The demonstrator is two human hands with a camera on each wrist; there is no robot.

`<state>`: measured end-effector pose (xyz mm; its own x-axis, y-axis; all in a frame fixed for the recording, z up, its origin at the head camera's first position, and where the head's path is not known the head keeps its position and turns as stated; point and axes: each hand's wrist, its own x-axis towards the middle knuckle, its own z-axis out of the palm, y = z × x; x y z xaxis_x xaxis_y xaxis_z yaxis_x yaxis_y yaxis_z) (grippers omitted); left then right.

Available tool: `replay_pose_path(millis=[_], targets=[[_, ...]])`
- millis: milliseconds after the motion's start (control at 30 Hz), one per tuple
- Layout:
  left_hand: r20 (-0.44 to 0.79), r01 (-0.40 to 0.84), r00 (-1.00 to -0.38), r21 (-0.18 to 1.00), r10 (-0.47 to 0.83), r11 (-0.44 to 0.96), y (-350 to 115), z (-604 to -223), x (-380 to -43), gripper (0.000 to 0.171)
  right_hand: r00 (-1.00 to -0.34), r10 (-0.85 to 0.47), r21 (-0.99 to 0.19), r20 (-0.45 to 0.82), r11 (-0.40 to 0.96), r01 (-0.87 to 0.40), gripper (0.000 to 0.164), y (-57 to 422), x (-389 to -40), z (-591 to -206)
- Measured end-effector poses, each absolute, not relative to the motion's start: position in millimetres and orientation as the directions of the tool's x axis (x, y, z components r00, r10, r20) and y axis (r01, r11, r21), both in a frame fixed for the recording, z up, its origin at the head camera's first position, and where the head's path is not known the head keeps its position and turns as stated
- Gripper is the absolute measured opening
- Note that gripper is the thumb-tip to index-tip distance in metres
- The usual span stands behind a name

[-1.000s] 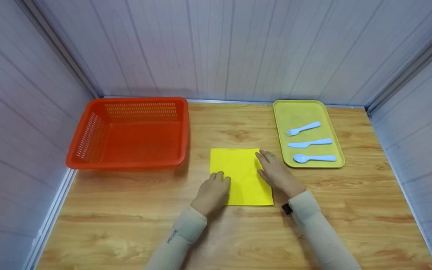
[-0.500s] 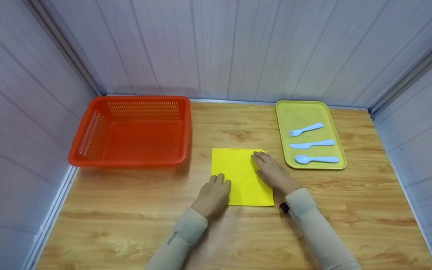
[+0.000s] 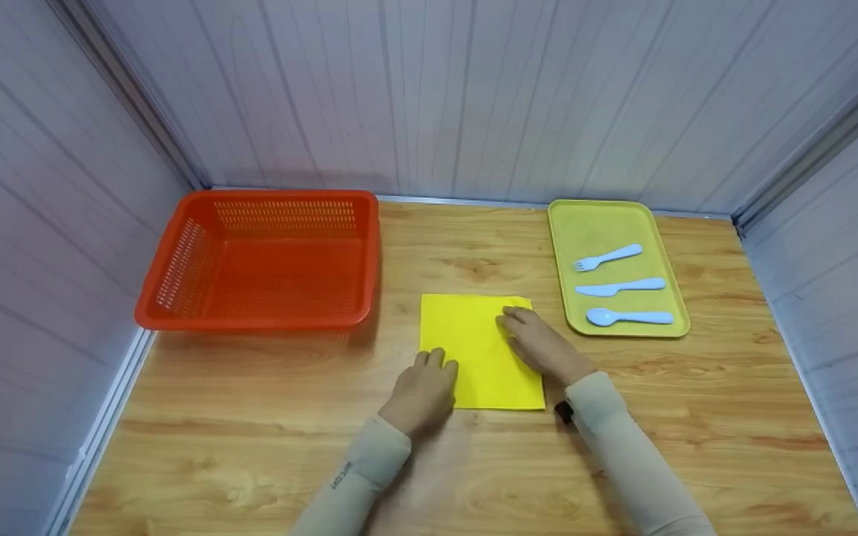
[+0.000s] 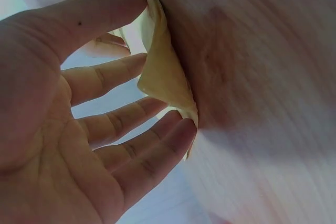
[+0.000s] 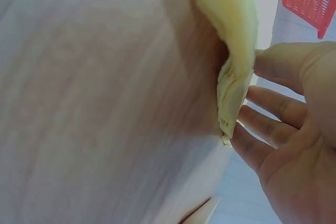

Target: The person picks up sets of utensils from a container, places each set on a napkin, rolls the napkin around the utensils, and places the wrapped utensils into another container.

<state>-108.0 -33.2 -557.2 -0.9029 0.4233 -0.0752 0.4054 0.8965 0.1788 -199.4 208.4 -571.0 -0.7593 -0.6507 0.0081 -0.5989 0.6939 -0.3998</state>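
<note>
A flat, folded yellow cloth (image 3: 475,339) lies on the wooden table in the middle of the head view. My left hand (image 3: 421,391) rests on its near left part and covers the near left corner. In the left wrist view, the fingers (image 4: 149,163) and thumb touch the cloth with a loose corner (image 4: 165,74) between them. On the right side, my right hand (image 3: 541,346) lies with its fingertips on the upper right part of the cloth. In the right wrist view, relaxed fingers (image 5: 270,116) touch the layered cloth edge (image 5: 233,98).
An orange-red plastic basket (image 3: 256,324) with slotted walls stands at the back left. At the back right is a yellow tray (image 3: 596,216) bearing a light blue fork (image 3: 608,257), knife (image 3: 620,287) and spoon (image 3: 630,317). Pale panel walls enclose the table on three sides.
My right hand has slid slightly left and towards me over the cloth, and its upper right corner now shows. The left hand stays nearly still. The head view has shifted a little.
</note>
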Motion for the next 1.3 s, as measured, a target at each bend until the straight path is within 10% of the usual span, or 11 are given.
replay_pose_path(millis=[1300], targets=[[-0.152,0.208,-0.953,0.305,0.262,0.93,-43,-554,-157,0.028,-0.888,-0.448,-0.255,-0.107,0.875,-0.411,0.047,209,-165,-560]])
